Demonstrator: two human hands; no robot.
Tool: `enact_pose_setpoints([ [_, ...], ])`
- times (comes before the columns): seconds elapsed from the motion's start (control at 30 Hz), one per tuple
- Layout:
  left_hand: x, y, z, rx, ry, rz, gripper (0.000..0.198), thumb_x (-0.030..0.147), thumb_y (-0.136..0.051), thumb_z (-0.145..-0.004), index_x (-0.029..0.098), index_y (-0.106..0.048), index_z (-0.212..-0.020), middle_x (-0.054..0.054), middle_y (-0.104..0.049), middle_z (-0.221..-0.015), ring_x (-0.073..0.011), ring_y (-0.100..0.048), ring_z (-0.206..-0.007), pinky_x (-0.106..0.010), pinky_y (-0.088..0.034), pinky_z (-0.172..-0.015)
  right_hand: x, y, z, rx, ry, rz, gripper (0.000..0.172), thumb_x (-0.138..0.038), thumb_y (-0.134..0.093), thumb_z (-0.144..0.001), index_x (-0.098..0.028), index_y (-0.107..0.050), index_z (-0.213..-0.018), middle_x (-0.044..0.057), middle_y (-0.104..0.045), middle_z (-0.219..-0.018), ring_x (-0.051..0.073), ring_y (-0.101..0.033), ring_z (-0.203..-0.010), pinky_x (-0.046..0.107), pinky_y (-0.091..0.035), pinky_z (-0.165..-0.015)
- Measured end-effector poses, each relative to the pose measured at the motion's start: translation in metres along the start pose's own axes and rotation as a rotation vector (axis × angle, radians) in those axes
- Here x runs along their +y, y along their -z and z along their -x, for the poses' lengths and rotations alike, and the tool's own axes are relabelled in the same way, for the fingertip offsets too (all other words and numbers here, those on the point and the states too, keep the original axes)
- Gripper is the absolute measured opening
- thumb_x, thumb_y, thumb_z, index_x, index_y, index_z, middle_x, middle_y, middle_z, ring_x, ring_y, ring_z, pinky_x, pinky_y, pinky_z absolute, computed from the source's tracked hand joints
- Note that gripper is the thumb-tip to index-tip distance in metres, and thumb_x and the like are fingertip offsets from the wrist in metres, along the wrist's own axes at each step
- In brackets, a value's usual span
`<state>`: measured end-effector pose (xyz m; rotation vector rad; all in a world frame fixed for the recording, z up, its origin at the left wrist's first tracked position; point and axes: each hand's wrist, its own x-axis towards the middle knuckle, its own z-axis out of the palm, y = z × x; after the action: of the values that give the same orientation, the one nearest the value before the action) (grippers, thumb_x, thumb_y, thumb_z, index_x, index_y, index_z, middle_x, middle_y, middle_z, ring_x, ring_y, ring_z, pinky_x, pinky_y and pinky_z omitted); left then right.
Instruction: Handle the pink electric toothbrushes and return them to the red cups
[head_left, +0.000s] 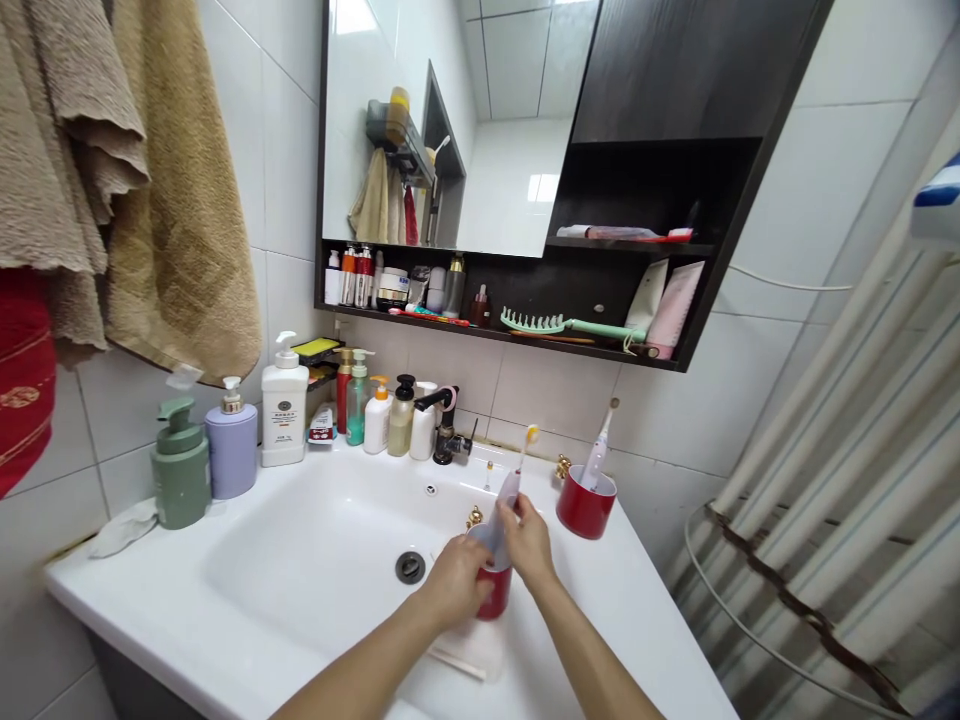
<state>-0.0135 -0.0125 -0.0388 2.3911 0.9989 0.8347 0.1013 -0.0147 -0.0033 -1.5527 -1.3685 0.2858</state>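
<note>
My right hand pinches a pale electric toothbrush, whose yellow-white head points up. The toothbrush's lower end is in or just over the mouth of a red cup with a gold handle. My left hand is wrapped round this cup, tilted above the sink's right side. On the sink's right ledge stands a second red cup, holding another electric toothbrush. Below my left hand lies a thin whitish stick-like thing, partly blurred.
The white sink has a black faucet at its back. Several pump bottles line the left and back edges. Above, a mirror cabinet holds a green hairbrush and toiletries. Towels hang left; a radiator stands right.
</note>
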Motion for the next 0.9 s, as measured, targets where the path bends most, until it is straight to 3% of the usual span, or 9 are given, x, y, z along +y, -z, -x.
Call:
enact_pose_setpoints([
  [0.13, 0.007, 0.015, -0.012, 0.359, 0.117, 0.462, 0.019, 0.023, -0.039, -0.067, 0.015, -0.052, -0.080, -0.006, -0.054, -0.084, -0.0145, -0.048, -0.081, -0.027, -0.034, -0.075, -0.029, 0.032, 0.006, 0.078, 0.075, -0.048, 0.031, -0.039, -0.028, -0.073, -0.016, -0.044, -0.085, 0.006, -0.056, -0.080, 0.016, -0.051, -0.072, 0.025, -0.038, -0.063],
  [0.2, 0.015, 0.024, -0.022, 0.449, 0.216, 0.746, 0.024, 0.029, -0.038, -0.069, 0.013, -0.050, -0.082, -0.008, -0.054, -0.083, -0.0142, -0.049, -0.079, -0.027, -0.036, -0.073, -0.035, 0.041, 0.016, 0.027, 0.113, -0.048, 0.030, -0.038, -0.033, -0.071, -0.017, -0.044, -0.089, 0.005, -0.055, -0.077, 0.016, -0.050, -0.067, 0.025, -0.039, -0.061],
  [0.27, 0.022, 0.027, -0.031, 0.464, 0.254, 1.027, 0.029, 0.035, -0.039, -0.069, 0.012, -0.049, -0.084, -0.009, -0.055, -0.082, -0.0143, -0.051, -0.077, -0.028, -0.037, -0.072, -0.033, 0.043, 0.029, -0.087, 0.116, -0.034, 0.031, -0.037, -0.037, -0.070, -0.017, -0.045, -0.093, 0.005, -0.055, -0.076, 0.016, -0.050, -0.064, 0.025, -0.039, -0.058],
  [0.4, 0.027, 0.018, -0.039, 0.306, 0.289, 1.392, 0.029, 0.036, -0.049, -0.062, 0.011, -0.050, -0.075, -0.007, -0.058, -0.067, -0.0136, -0.054, -0.064, -0.028, -0.040, -0.067, -0.016, 0.033, 0.050, -0.243, 0.004, -0.039, 0.032, -0.035, -0.037, -0.070, -0.017, -0.046, -0.095, 0.003, -0.054, -0.071, 0.014, -0.048, -0.060, 0.024, -0.039, -0.057],
  [0.47, 0.023, 0.010, -0.039, 0.281, 0.365, 1.466, 0.022, 0.031, -0.054, -0.059, 0.011, -0.048, -0.068, -0.004, -0.057, -0.059, -0.0120, -0.055, -0.058, -0.027, -0.041, -0.065, -0.009, 0.028, 0.054, -0.328, -0.091, -0.107, 0.034, -0.035, -0.037, -0.069, -0.016, -0.045, -0.096, 0.001, -0.052, -0.066, 0.013, -0.048, -0.055, 0.023, -0.039, -0.051],
  [0.6, 0.010, 0.003, -0.040, 0.380, 0.521, 1.519, 0.011, 0.021, -0.052, -0.062, 0.012, -0.045, -0.061, -0.001, -0.055, -0.052, -0.0090, -0.054, -0.051, -0.025, -0.042, -0.064, -0.002, 0.026, 0.053, -0.608, -0.256, -0.227, 0.032, -0.037, -0.031, -0.072, -0.016, -0.045, -0.091, -0.003, -0.045, -0.056, 0.008, -0.040, -0.038, 0.020, -0.033, -0.035],
  [0.67, 0.006, 0.003, -0.043, 0.421, 0.562, 1.527, 0.009, 0.019, -0.050, -0.063, 0.012, -0.045, -0.060, -0.001, -0.054, -0.052, -0.0091, -0.054, -0.051, -0.024, -0.042, -0.064, 0.000, 0.025, 0.052, -0.592, -0.226, -0.153, 0.030, -0.036, -0.031, -0.072, -0.017, -0.046, -0.090, -0.002, -0.045, -0.056, 0.008, -0.040, -0.039, 0.020, -0.032, -0.037],
  [0.8, 0.002, 0.002, -0.046, 0.495, 0.555, 1.545, 0.008, 0.018, -0.048, -0.065, 0.012, -0.045, -0.059, -0.001, -0.054, -0.052, -0.0092, -0.054, -0.050, -0.024, -0.042, -0.062, 0.002, 0.019, 0.052, -0.379, -0.067, 0.096, 0.030, -0.031, -0.036, -0.070, -0.021, -0.045, -0.096, 0.001, -0.052, -0.061, 0.014, -0.048, -0.056, 0.023, -0.035, -0.051],
  [0.9, 0.002, 0.002, -0.046, 0.531, 0.561, 1.536, 0.008, 0.018, -0.047, -0.065, 0.012, -0.045, -0.059, 0.000, -0.052, -0.050, -0.0089, -0.053, -0.048, -0.024, -0.043, -0.059, 0.000, 0.015, 0.054, -0.423, -0.095, 0.065, 0.028, -0.033, -0.034, -0.071, -0.020, -0.047, -0.091, 0.000, -0.051, -0.057, 0.012, -0.046, -0.049, 0.022, -0.034, -0.047],
])
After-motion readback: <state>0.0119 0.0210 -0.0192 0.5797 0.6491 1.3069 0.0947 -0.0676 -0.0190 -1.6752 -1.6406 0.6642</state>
